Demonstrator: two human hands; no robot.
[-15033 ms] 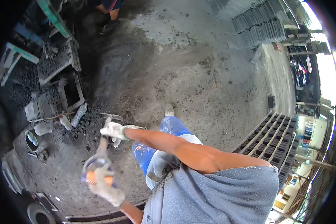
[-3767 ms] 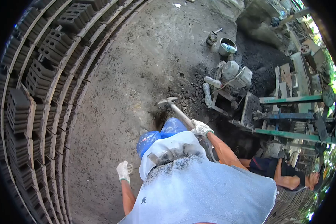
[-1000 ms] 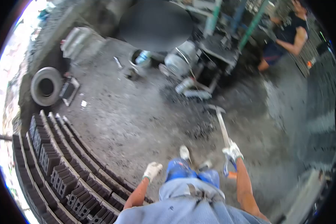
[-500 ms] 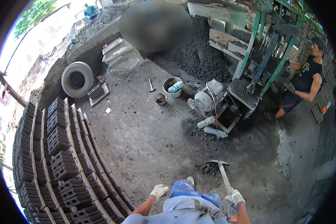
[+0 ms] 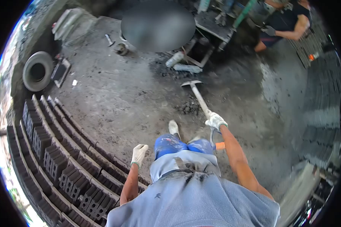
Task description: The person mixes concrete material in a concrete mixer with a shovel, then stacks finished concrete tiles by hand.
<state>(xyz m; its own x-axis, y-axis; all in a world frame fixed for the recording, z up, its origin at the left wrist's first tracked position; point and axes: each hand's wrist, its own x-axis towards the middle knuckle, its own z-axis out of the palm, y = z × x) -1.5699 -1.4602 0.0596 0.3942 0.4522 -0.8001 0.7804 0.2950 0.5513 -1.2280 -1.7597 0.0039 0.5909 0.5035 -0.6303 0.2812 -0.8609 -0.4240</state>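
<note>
My right hand [image 5: 216, 120], in a white work glove, is closed around the pale handle of a pickaxe [image 5: 199, 96]. The curved metal head points away from me, beyond a small heap of dark lumps [image 5: 189, 106] on the floor. Just below that hand, beside my blue trousers, an orange ribbed grip [image 5: 220, 145] shows with a grey-blue curved piece. My left hand [image 5: 139, 154], also gloved, hangs beside my left thigh with its fingers curled together and nothing in them. It is nearest to the racks of grey hollow blocks [image 5: 70, 179].
A tyre [image 5: 38, 71] leans at the back left, near a hammer [image 5: 109, 40] and a tin [image 5: 121, 49]. Filled plastic bottles [image 5: 187, 68] lie by a metal frame [image 5: 208, 56]. Another person [image 5: 288, 22] works at the back right. Stacked slabs [image 5: 324, 94] line the right side.
My view has tilted down and turned right. My right arm has reached forward, carrying the pickaxe head past the dark lumps. My left hand stays at my side.
</note>
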